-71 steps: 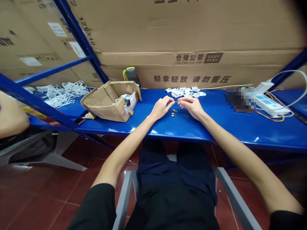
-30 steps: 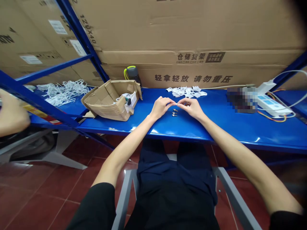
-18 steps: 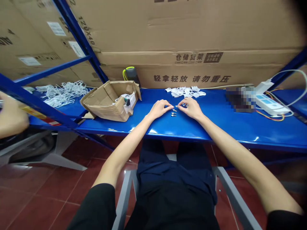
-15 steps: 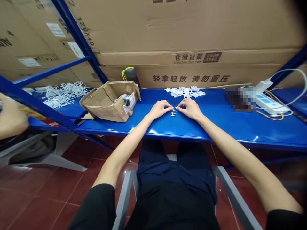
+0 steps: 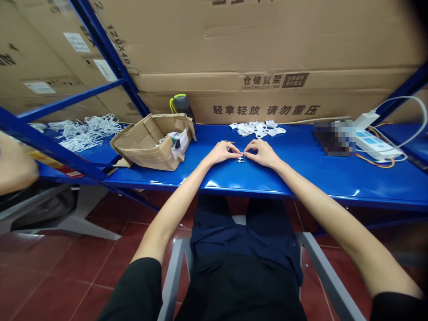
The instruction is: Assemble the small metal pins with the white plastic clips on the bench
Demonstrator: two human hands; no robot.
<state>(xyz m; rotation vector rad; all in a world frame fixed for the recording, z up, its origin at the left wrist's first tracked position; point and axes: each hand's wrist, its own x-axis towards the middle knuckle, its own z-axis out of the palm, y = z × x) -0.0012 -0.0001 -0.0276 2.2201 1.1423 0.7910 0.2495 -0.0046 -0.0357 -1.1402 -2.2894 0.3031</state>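
Over the blue shelf top [image 5: 267, 178], my left hand [image 5: 220, 152] and my right hand [image 5: 262, 152] are brought together, fingertips almost meeting. Each is closed in a pinch between thumb and fingers. Between the fingertips is a small pale pin-like part [image 5: 242, 154]; its exact kind is too small to tell. Just below it on the shelf lie a few similar small metal pin-like parts [image 5: 241, 160]. Beyond my hands is a loose pile of white plastic pieces [image 5: 257, 129], some ring-shaped.
An open cardboard box [image 5: 143, 149] with small items stands left, before a dark bottle [image 5: 182, 104]. White hook-like pieces [image 5: 88, 133] lie farther left, near another person's blurred arm [image 5: 16, 165]. A power strip [image 5: 379, 145] with cables and a pixelated object [image 5: 334, 138] are on the right.
My right hand has shifted slightly left, closing the gap to my left hand; the small parts at their fingertips now meet. The other person's arm at far left has moved a little.
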